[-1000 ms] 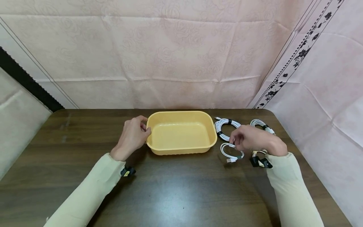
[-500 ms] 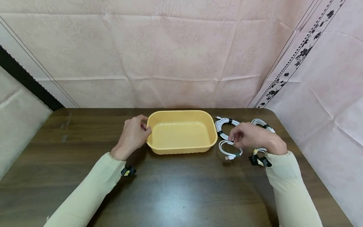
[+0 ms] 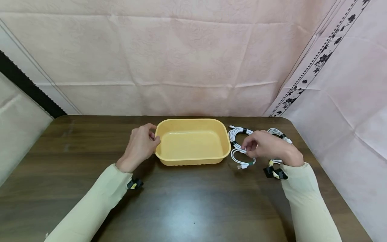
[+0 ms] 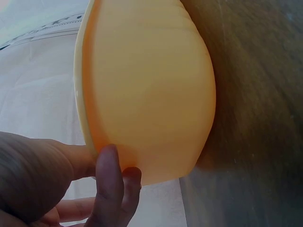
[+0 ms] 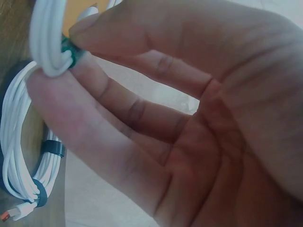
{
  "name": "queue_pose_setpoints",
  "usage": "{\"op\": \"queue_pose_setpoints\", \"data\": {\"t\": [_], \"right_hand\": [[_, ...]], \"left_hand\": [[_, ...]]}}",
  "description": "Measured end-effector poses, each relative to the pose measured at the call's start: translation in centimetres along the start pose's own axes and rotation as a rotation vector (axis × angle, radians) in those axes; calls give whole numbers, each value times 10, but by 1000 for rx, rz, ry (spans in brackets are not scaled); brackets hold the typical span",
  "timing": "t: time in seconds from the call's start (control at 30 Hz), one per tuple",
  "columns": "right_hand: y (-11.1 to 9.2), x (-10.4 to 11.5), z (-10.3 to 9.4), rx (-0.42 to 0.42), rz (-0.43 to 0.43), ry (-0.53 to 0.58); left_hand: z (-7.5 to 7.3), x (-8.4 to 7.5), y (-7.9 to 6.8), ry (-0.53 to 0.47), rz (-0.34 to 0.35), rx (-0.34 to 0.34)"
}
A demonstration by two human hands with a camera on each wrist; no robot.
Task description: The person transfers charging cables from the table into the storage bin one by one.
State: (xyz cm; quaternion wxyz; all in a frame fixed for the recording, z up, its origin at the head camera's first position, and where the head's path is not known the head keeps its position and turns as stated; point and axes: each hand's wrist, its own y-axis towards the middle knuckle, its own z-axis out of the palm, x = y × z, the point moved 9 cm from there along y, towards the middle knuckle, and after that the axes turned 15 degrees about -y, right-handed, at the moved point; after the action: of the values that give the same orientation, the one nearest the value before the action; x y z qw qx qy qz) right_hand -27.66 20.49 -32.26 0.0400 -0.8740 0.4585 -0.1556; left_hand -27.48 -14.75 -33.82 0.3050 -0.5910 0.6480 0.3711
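My left hand pinches the left rim of a yellow plastic basin, which stands on the table. In the left wrist view, fingertips lie against its outer wall. Right of the basin, my right hand pinches a small coiled white cable between thumb and fingers. The right wrist view shows a green tie on that cable, right at the fingertips. Its USB plug hangs toward the near side.
A larger white cable coil with black ties lies behind the held one. Another black-tied coil lies farther right. A third coil is partly hidden by my right wrist. Patterned cloth hangs behind the brown table.
My right hand has shifted slightly left with the small cable, bringing it closer to the basin and nearer the larger coil. The left hand keeps its grip on the basin.
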Motion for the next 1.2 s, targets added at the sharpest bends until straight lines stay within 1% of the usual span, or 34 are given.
{"op": "queue_pose_setpoints", "data": {"t": [0.17, 0.43, 0.67, 0.9, 1.2], "right_hand": [[2, 0, 0, -13, 9, -5], [2, 4, -8, -65, -15, -38], [0, 3, -6, -68, -8, -27], [-1, 1, -7, -77, 11, -34], [-4, 1, -10, -84, 27, -19]], "left_hand": [[-1, 1, 0, -3, 0, 5], [-4, 1, 0, -8, -9, -2], [-2, 0, 0, 1, -5, 0], [-2, 2, 0, -3, -23, -1], [-1, 2, 0, -5, -14, -2]]}}
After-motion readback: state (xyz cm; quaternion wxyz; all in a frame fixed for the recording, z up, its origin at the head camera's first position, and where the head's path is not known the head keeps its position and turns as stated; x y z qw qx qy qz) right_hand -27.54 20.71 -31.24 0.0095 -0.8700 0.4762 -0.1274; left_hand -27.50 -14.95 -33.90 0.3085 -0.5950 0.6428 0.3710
